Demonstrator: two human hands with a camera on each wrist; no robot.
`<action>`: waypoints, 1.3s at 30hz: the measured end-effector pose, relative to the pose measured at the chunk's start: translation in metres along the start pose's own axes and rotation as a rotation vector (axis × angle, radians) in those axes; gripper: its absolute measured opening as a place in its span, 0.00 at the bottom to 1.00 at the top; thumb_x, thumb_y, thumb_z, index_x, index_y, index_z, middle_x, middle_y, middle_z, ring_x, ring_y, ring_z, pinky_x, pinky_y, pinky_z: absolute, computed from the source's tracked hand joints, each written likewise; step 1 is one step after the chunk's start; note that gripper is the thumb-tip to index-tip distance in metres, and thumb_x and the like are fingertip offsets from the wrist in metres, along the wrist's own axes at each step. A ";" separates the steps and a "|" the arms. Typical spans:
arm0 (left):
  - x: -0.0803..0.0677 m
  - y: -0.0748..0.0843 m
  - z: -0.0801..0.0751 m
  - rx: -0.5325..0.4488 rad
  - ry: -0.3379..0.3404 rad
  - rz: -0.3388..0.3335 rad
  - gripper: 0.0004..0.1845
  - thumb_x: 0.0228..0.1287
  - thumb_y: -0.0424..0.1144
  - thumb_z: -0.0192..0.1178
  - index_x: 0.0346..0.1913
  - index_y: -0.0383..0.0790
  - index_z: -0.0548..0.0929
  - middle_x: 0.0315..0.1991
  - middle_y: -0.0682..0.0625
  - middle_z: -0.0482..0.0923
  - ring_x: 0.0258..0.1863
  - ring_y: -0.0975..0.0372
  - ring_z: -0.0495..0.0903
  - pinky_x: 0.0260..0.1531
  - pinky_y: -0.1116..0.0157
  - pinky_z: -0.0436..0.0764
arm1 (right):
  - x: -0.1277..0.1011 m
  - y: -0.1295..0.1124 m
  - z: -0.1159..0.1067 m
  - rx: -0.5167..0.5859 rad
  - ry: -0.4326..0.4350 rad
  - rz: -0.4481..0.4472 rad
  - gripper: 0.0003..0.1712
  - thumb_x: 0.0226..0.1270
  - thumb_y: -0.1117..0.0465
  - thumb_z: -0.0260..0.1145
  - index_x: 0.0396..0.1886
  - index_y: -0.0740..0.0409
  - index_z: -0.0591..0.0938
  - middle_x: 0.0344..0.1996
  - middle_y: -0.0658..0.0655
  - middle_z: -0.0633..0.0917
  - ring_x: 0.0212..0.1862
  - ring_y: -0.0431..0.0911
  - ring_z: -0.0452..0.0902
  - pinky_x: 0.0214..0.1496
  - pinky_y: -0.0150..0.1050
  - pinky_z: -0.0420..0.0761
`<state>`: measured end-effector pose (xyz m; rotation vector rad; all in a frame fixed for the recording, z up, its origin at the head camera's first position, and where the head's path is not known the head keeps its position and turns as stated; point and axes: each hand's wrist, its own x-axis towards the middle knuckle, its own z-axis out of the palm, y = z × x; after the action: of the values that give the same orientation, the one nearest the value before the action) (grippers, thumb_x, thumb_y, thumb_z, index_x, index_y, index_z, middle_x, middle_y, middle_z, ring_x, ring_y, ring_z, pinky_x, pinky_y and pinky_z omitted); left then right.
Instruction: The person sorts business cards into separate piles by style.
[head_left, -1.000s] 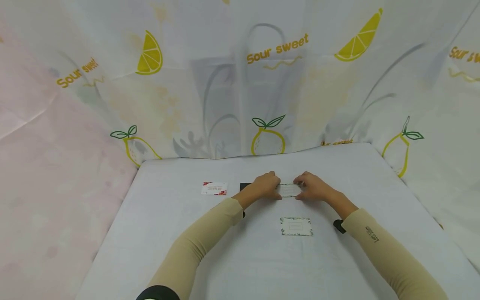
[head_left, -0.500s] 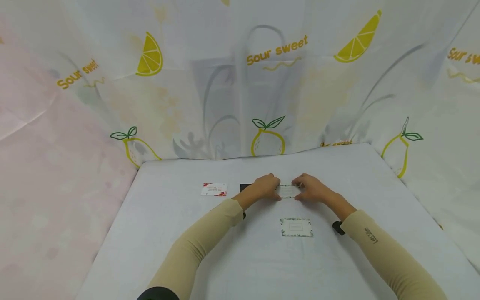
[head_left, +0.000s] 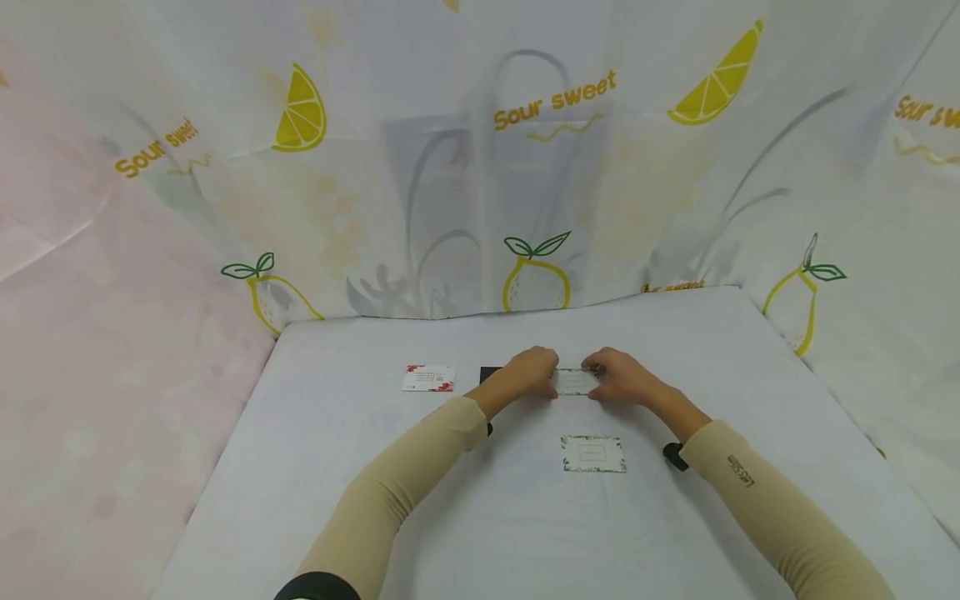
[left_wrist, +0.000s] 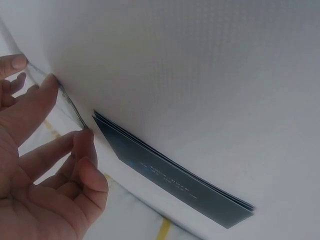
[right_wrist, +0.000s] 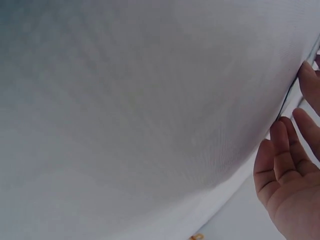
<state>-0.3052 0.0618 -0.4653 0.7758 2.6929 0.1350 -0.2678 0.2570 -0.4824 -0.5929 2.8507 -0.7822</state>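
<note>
1. The table (head_left: 375, 500) is covered with a white cloth, and a curtain (head_left: 525, 167) with a lemon print hangs behind it. The person sits at 6 o'clock and reaches toward 12 o'clock.

2. The left hand (head_left: 531, 372) and the right hand (head_left: 618, 377) meet near the middle of the table, a little toward 12 o'clock. Both are narrow: the fingers are curled and pinch the two short ends of one small card (head_left: 574, 381), the left hand at 9 o'clock of it and the right hand at 3 o'clock.

3. The small card is white with a thin green leafy border. In the left wrist view only its edge (left_wrist: 70, 102) shows, very thin, between thumb and fingers.

4. In judgement the card is very light and thin and fairly stiff, but it bends and creases easily, and it probably lies too flat on the cloth for an easy lift. The best hold seems to be a light pinch at the edges, as both hands do now.

5. A second bordered card (head_left: 593, 454) lies flat at 6 o'clock of the hands, apart from them.

6. A card with red corners (head_left: 428, 377) lies at 9 o'clock of the left hand.

7. A dark stack of cards (left_wrist: 170, 172) lies just beside the left hand, half hidden in the head view.
</note>
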 end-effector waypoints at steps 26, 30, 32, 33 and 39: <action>0.000 -0.005 0.005 -0.002 0.051 0.028 0.22 0.56 0.46 0.73 0.52 0.41 0.85 0.43 0.53 0.80 0.40 0.62 0.74 0.43 0.63 0.76 | 0.008 0.000 -0.002 0.027 -0.043 0.083 0.28 0.51 0.63 0.78 0.51 0.67 0.81 0.45 0.61 0.82 0.48 0.54 0.77 0.54 0.51 0.77; 0.000 -0.007 0.006 -0.023 0.050 0.030 0.25 0.56 0.46 0.73 0.56 0.42 0.83 0.52 0.51 0.80 0.50 0.61 0.77 0.53 0.62 0.77 | 0.008 0.001 0.001 0.047 -0.037 0.116 0.25 0.51 0.62 0.78 0.49 0.65 0.82 0.46 0.61 0.82 0.48 0.53 0.77 0.54 0.50 0.76; 0.000 -0.008 0.007 -0.029 0.050 0.031 0.25 0.57 0.47 0.73 0.57 0.42 0.83 0.55 0.51 0.80 0.54 0.61 0.77 0.56 0.61 0.76 | 0.008 0.001 0.001 0.047 -0.036 0.122 0.24 0.52 0.62 0.78 0.48 0.64 0.83 0.46 0.61 0.82 0.49 0.54 0.77 0.54 0.50 0.76; -0.001 -0.009 0.007 -0.031 0.049 0.033 0.25 0.57 0.48 0.72 0.57 0.43 0.83 0.56 0.51 0.79 0.55 0.60 0.77 0.56 0.60 0.76 | 0.008 0.001 0.001 0.047 -0.033 0.129 0.23 0.52 0.62 0.78 0.48 0.64 0.83 0.47 0.60 0.82 0.49 0.53 0.77 0.55 0.50 0.76; -0.001 -0.010 0.006 0.049 0.059 0.065 0.24 0.60 0.51 0.70 0.58 0.48 0.83 0.59 0.52 0.80 0.58 0.58 0.78 0.59 0.54 0.74 | 0.005 0.001 0.000 0.043 -0.023 0.125 0.23 0.53 0.61 0.78 0.48 0.64 0.83 0.48 0.60 0.81 0.50 0.54 0.77 0.56 0.51 0.76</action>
<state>-0.3077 0.0529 -0.4727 0.8873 2.7366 0.1097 -0.2730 0.2556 -0.4828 -0.4112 2.8101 -0.8083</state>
